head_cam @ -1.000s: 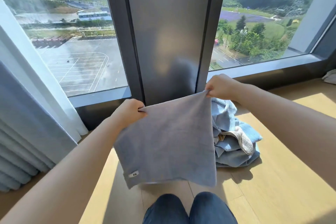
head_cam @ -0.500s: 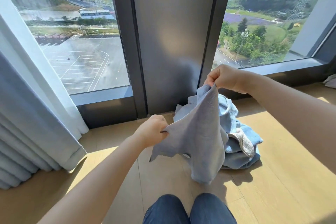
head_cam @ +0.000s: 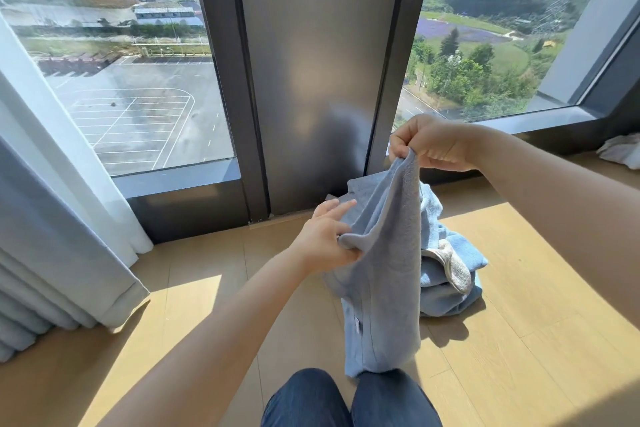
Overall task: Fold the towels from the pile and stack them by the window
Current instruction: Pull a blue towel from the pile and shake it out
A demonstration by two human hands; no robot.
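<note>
Wooden floor (head_cam: 519, 340) sunlit; dark window frame (head_cam: 318, 80) along far edge, grey curtain (head_cam: 52, 236) at left edge. Towel pile (head_cam: 446, 291) on floor against frame, right of centre, unmoved. Blue-grey towel (head_cam: 384, 281), second ago stretched flat between both hands, now hangs as narrow drape in front of pile, lower end near knees (head_cam: 346, 399). Right hand (head_cam: 433, 144) raised, curled fingers pinching top corner. Left hand (head_cam: 325, 239) lower than before, pinching mid-edge fold, two fingers now extended.
</note>
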